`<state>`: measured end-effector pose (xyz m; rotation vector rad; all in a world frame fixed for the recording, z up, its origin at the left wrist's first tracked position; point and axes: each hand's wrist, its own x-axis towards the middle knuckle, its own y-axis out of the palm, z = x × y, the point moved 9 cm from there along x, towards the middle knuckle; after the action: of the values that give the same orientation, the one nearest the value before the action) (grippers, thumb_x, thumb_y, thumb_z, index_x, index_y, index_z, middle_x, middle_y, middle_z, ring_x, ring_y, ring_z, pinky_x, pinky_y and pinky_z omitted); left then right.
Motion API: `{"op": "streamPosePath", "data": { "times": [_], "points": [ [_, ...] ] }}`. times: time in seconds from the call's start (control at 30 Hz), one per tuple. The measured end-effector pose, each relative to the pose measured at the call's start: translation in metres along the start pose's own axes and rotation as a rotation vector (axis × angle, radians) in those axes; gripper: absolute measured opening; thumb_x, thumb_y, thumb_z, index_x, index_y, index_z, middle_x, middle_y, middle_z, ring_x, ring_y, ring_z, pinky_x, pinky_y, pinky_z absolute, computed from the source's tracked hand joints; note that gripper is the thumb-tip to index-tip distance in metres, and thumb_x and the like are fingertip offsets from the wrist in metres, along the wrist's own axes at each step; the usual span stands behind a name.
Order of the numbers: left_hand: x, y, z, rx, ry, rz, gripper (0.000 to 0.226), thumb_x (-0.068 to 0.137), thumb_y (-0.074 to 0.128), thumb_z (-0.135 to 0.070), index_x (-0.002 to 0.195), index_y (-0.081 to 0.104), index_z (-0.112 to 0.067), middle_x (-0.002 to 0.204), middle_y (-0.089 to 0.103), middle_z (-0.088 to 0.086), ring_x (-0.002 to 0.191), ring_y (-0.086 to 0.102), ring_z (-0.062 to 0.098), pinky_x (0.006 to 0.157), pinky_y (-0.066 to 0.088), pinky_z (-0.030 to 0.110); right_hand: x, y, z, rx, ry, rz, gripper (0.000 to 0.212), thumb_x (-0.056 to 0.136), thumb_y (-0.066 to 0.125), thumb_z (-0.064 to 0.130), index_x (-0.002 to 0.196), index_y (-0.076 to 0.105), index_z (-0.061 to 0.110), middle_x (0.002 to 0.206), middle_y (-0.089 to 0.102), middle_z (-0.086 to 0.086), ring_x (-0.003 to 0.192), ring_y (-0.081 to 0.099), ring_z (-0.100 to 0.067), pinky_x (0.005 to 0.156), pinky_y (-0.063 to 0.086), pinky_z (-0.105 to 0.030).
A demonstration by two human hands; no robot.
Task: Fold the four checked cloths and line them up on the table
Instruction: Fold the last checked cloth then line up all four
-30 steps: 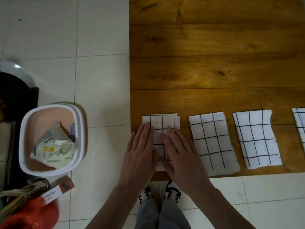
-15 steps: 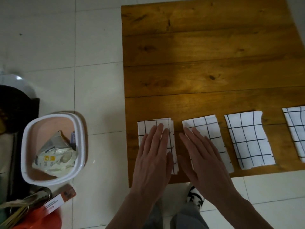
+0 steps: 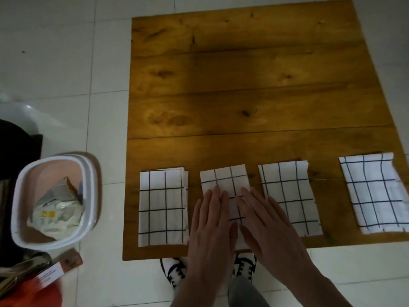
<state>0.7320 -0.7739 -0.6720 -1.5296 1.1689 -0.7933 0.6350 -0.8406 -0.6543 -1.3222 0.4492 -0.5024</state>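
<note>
Second checked cloth [image 3: 223, 180] being pressed flat on the bench [image 3: 243, 85].

Four folded checked cloths are counted along the bench's 6 o'clock edge; the second from 9 o'clock is being held down under the left hand [image 3: 210, 220] and right hand [image 3: 265, 220], two hands, each grip wide with fingers straight, nothing pinched. Its near end is overhanging the edge, so it is judged likely to be dragged off or skewed if the palms are slid back, breaking the row.
</note>
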Motion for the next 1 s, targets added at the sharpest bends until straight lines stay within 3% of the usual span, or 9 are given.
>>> {"op": "streamPosePath", "data": {
  "times": [0.1,0.23,0.6,1.0],
  "points": [
    [0.004,0.003,-0.006,0.022,-0.051,-0.024,0.067,0.101,0.048,-0.036,0.161,0.034,-0.008,0.169,0.028,0.015,0.158,0.017,0.028,0.125,0.021,0.047,0.009,0.004,-0.002,-0.015,-0.053,0.006,0.059,0.103,0.040,0.038,0.156,0.041,0.012,0.165,0.036,-0.007,0.154,0.031,-0.024,0.119,0.029,-0.046],
    [0.000,0.012,-0.009,0.030,-0.070,-0.002,0.066,0.103,0.036,-0.043,0.161,0.037,-0.010,0.168,0.032,0.016,0.158,0.024,0.031,0.125,0.028,0.051,0.012,0.015,-0.001,-0.029,-0.082,0.018,0.063,0.102,0.036,0.036,0.159,0.027,0.014,0.167,0.032,-0.008,0.154,0.032,-0.025,0.119,0.027,-0.047],
    [0.009,0.016,-0.006,-0.003,-0.027,-0.045,0.064,0.109,0.033,-0.046,0.163,0.030,-0.012,0.170,0.026,0.016,0.159,0.019,0.031,0.125,0.028,0.051,0.014,0.026,-0.014,-0.049,-0.043,0.080,0.062,0.103,0.034,0.038,0.159,0.035,0.012,0.168,0.030,-0.007,0.155,0.029,-0.022,0.121,0.025,-0.048],
    [0.012,0.015,0.001,-0.035,-0.016,-0.022,0.065,0.106,0.044,-0.045,0.163,0.032,-0.015,0.170,0.027,0.012,0.160,0.017,0.026,0.128,0.023,0.050,0.016,0.025,-0.013,-0.077,-0.001,0.108,0.062,0.104,0.033,0.042,0.159,0.038,0.013,0.167,0.032,-0.006,0.155,0.030,-0.022,0.121,0.024,-0.049]
  ]
}}
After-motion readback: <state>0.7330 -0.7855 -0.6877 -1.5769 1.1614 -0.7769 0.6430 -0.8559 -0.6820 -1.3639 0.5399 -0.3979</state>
